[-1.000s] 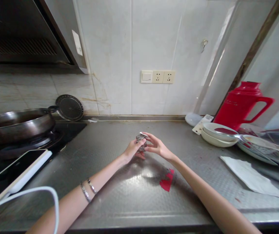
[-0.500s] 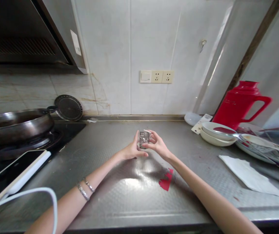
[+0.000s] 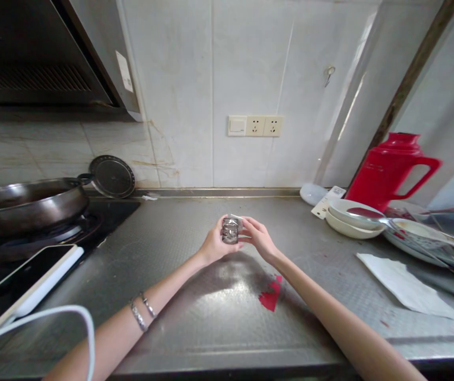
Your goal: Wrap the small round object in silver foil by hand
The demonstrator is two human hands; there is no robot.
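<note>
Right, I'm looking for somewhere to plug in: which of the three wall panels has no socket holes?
The leftmost panel: it carries a flat switch, while the middle panel and right panel show socket holes.

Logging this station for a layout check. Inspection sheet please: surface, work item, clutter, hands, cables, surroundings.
Surface: metal counter, textured, a few specks; red scrap near the front.
Work item: small shiny block; contents unclear.
Clutter: phone at left; bowls, paper and red flask at right.
Hands: left hand holds the block; right hand has fingers at its right side, grip unclear.
Cables: white cable, lower left, by the phone.
Surroundings: pan on stove; sockets on the wall, stained at left.
</note>
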